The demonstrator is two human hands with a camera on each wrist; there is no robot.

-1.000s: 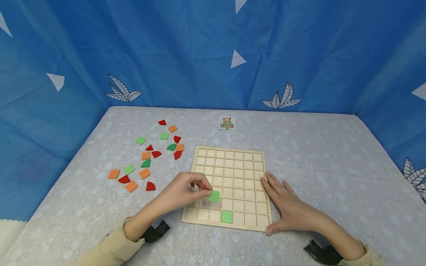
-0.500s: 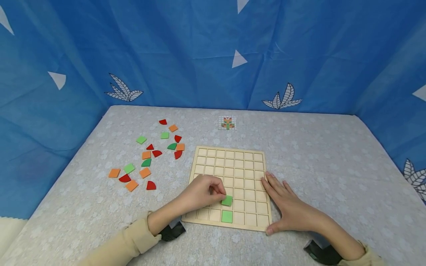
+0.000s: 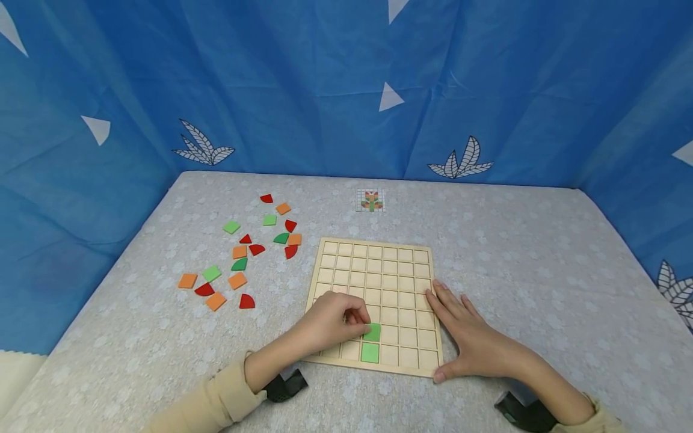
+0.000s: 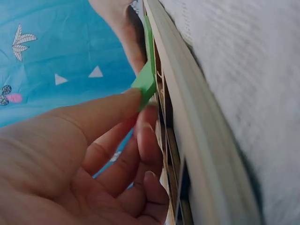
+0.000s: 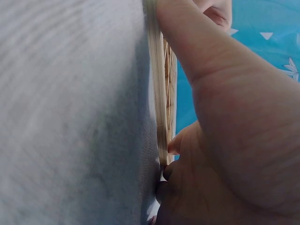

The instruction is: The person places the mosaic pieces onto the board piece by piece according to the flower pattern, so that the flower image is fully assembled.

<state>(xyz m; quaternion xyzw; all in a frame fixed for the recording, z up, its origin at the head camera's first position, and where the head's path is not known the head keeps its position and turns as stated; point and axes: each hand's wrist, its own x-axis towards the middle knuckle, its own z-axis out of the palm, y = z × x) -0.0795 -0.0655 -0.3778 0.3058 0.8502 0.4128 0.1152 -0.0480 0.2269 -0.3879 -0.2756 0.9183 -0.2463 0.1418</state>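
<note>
My left hand [image 3: 337, 322] pinches a light green square tile [image 3: 372, 332] between thumb and finger over the wooden grid board [image 3: 390, 282]. In the left wrist view this pinched tile [image 4: 146, 84] stands tilted, its far edge low at the board's cells. Directly in front of it, a second light green tile [image 3: 370, 353] lies in a cell of the nearest row. My right hand [image 3: 476, 343] rests along the board's right edge, fingers spread, with the thumb at the near corner. The right wrist view has the thumb and fingertips touching the board's side [image 5: 158, 93].
Left of the board lie scattered tiles: orange squares [image 3: 237, 280], red quarter-round pieces [image 3: 246, 301], dark green ones [image 3: 239, 264] and light green squares [image 3: 212, 273]. Behind the board lies a small pattern card [image 3: 370, 200]. A blue curtain [image 3: 303, 90] backs the table [image 3: 514, 240].
My left hand has moved right and nearer with the green tile, from left of that column to the cell behind the placed tile, and lowered it. The right hand stays put.
</note>
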